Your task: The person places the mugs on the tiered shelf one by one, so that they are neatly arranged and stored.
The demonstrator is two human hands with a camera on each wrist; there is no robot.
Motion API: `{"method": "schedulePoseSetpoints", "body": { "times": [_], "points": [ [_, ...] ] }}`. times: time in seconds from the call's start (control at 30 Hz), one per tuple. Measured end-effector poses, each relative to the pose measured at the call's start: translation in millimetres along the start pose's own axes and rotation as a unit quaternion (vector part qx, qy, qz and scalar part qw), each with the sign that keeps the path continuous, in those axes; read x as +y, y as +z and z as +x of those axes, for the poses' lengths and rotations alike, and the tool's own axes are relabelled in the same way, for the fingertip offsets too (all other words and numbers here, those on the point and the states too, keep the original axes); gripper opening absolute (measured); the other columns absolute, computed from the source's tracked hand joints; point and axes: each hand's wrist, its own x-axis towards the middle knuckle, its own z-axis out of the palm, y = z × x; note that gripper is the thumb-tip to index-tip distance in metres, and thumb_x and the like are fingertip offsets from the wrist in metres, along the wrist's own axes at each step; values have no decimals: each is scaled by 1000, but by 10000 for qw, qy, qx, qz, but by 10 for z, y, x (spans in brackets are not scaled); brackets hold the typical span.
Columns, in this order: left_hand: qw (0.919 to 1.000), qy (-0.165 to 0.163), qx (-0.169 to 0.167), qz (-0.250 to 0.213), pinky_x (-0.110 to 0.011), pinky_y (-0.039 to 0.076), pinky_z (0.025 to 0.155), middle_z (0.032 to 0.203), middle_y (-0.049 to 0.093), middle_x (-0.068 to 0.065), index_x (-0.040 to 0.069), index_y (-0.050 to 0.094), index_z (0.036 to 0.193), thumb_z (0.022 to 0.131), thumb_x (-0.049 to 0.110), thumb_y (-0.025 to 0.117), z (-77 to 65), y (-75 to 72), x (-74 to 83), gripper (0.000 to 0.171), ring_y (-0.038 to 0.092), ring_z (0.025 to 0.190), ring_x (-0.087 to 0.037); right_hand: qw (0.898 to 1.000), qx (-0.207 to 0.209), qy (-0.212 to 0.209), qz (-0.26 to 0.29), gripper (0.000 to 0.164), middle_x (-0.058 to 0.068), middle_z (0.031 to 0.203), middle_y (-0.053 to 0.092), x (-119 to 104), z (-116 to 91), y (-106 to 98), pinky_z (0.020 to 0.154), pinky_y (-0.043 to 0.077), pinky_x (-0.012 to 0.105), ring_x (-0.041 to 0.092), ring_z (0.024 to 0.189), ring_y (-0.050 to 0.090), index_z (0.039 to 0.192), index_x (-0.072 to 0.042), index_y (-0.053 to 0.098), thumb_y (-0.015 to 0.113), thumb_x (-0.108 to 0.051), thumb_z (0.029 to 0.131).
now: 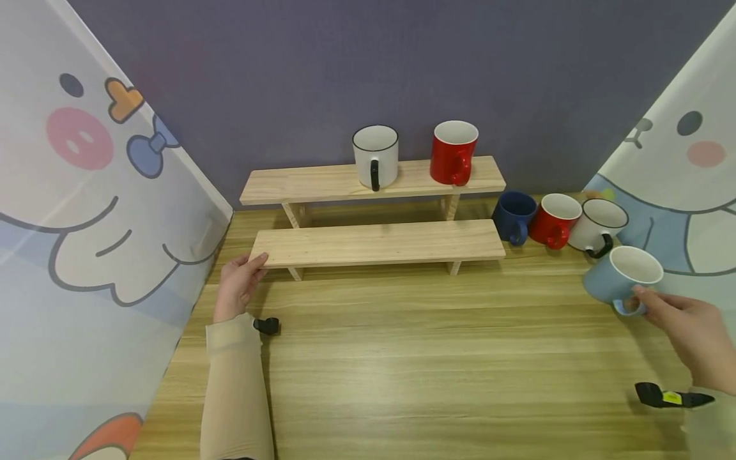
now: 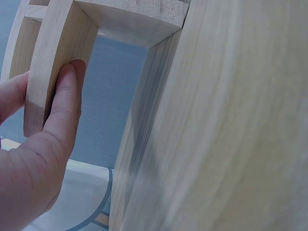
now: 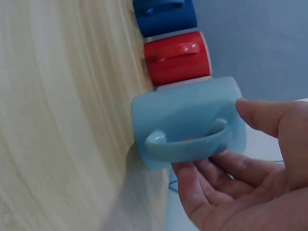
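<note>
At the right, my right hand (image 1: 687, 319) holds a light blue mug (image 1: 615, 275) on its handle side. In the right wrist view the thumb lies near the mug's rim and the fingers are curled by the handle (image 3: 190, 147); whether its base touches the table I cannot tell. My left hand (image 1: 238, 284) grips the left end of the lower board of a two-tier wooden shelf (image 1: 374, 246). The left wrist view shows fingers (image 2: 65, 101) on the board's underside, with the thumb on its other face. A white mug (image 1: 376, 160) and a red mug (image 1: 451, 153) stand on the upper board.
Right of the shelf, a dark blue mug (image 1: 512, 217), another red mug (image 1: 554, 220) and another white mug (image 1: 598, 223) stand in a row on the wooden table (image 1: 431, 358). A grey wall (image 1: 287, 76) rises behind, with cartoon panels (image 1: 75, 255) at both sides.
</note>
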Motion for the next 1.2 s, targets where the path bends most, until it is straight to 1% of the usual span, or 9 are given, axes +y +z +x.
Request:
{"method": "schedulePoseSetpoints", "body": {
  "times": [0.07, 0.13, 0.2, 0.33, 0.43, 0.57, 0.63, 0.77, 1.2],
  "points": [
    [10000, 11, -30, -19, -21, 53, 90, 126, 48, -9, -4, 15, 159, 96, 16, 74, -5, 2, 2, 89, 61, 97, -10, 9995, -125, -241, -139, 75, 41, 128, 52, 34, 55, -1, 91, 55, 48, 6, 81, 66, 127, 25, 53, 51, -47, 106],
    [10000, 21, -65, -35, -22, 52, 92, 127, 47, -9, -4, 15, 159, 97, 16, 74, -10, 1, 5, 88, 62, 100, -10, 9983, -197, -480, -280, 71, 29, 110, 64, 64, 106, 5, 70, 58, 28, -14, 73, 48, 124, 25, 55, 52, -43, 107],
    [9999, 32, -86, -99, -23, 51, 94, 128, 47, -10, -5, 17, 159, 97, 15, 74, -15, -1, 10, 86, 62, 102, -11, 9970, -223, -669, -303, 70, 17, 99, 67, 80, 142, 13, 52, 47, 14, -15, 71, 49, 127, 27, 51, 53, -39, 107],
    [9997, 60, -104, -195, -22, 52, 92, 126, 49, -11, -7, 21, 157, 97, 13, 74, -18, -3, 15, 82, 62, 100, -11, 9958, -183, -889, -111, 63, -13, 89, 65, 113, 156, 54, 56, 48, 12, -16, 75, 50, 124, 26, 55, 50, -35, 109],
    [9997, 66, -105, -224, -22, 53, 90, 124, 49, -10, -7, 21, 157, 97, 13, 74, -13, -5, 12, 82, 63, 98, -10, 9957, -104, -909, 155, 59, -23, 87, 63, 139, 155, 88, 59, 51, 13, -16, 78, 51, 121, 22, 60, 48, -35, 110],
    [9996, 85, -122, -239, -21, 53, 89, 126, 48, -11, -7, 20, 157, 97, 12, 73, -7, -4, 11, 83, 62, 100, -11, 9950, -48, -822, 560, 48, -24, 87, 66, 189, 164, 101, 61, 48, 10, -16, 81, 54, 112, 7, 70, 49, -36, 109],
    [9995, 105, -143, -245, -21, 54, 88, 126, 48, -11, -8, 20, 157, 97, 11, 73, -2, -3, 8, 82, 62, 101, -11, 9939, -26, -844, 703, 39, -24, 87, 67, 217, 166, 108, 62, 47, 8, -17, 82, 54, 104, -6, 75, 50, -36, 109],
    [9993, 155, -202, -283, -21, 54, 88, 126, 48, -11, -9, 21, 156, 97, 10, 72, 9, 6, 0, 80, 61, 100, -12, 9904, 45, -938, 1011, 30, -23, 87, 68, 248, 154, 144, 64, 47, 7, -16, 82, 56, 98, -18, 75, 51, -31, 110],
    [9998, 75, -79, -161, -20, 54, 86, 124, 48, -10, -7, 19, 157, 97, 14, 74, 3, -10, 7, 84, 62, 93, -9, 9724, 225, -1039, 2075, 25, -13, 85, 73, 171, 69, 221, 69, 50, 6, -8, 81, 64, 92, -18, 77, 57, -23, 107]
  ]
}}
